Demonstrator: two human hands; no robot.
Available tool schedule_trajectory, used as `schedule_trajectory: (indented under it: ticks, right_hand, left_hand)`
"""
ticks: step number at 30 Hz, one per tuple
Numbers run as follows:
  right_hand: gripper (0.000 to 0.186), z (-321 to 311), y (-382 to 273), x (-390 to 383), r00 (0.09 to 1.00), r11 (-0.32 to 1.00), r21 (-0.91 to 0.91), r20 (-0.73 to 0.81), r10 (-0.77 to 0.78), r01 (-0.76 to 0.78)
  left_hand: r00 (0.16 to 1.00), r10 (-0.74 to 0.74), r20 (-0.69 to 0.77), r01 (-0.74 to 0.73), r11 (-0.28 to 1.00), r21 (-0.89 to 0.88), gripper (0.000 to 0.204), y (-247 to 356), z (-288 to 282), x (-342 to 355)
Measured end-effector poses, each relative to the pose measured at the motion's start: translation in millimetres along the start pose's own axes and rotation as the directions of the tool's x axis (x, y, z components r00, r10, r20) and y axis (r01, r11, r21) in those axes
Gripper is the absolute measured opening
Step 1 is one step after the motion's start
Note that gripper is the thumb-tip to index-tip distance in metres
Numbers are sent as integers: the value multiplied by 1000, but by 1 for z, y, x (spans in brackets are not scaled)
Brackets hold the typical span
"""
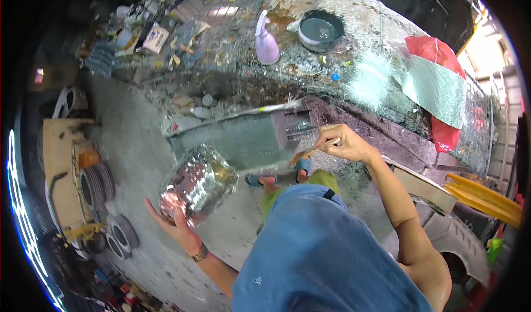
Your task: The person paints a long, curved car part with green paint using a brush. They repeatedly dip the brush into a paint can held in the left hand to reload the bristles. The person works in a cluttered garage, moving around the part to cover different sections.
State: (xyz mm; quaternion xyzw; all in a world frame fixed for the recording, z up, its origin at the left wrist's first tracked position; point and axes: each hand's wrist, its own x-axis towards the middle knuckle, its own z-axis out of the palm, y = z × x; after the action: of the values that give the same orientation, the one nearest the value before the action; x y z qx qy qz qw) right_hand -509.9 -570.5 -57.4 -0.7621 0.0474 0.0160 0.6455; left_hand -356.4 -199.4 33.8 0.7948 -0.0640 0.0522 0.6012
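My left hand [180, 223] holds a shiny, crumpled foil-covered piece [202, 176] at the lower left, its thumb on the near end; what lies under the foil I cannot make out. My right hand [337, 140] is closed round the pale handle of a small brush [298, 155] with reddish-orange bristles pointing down and left, apart from the foil piece. Beyond both hands lies a long grey-green panel [221, 135], low down near my sandalled feet [260, 180].
A cluttered, stained bench [285, 5] holds a lilac spray bottle [265, 47], a bowl of grey liquid [321, 30] and red sheeting [445, 140]. At left are tyres [97, 185] and cardboard [55, 146]. At right are a yellow beam [481, 198] and a vehicle body part [453, 237].
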Motion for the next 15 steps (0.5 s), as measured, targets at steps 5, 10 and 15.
schedule_trajectory:
  ticks: [5, 10, 15]
  right_hand:
    - [18, 13, 36, -2, 994, 991, 133, -111, -5, 19]
    - [18, 0, 53, -24, 956, 957, 285, -291, 36, 51]
    - [18, 6, 21, -21, 864, 917, 368, -500, 54, 156]
  left_hand:
    - [995, 31, 92, -32, 999, 15, 72, 6, 9, 4]
    - [993, 34, 109, -42, 997, 69, 70, 15, 18, 4]
    - [989, 19, 146, -29, 997, 68, 69, 17, 24, 0]
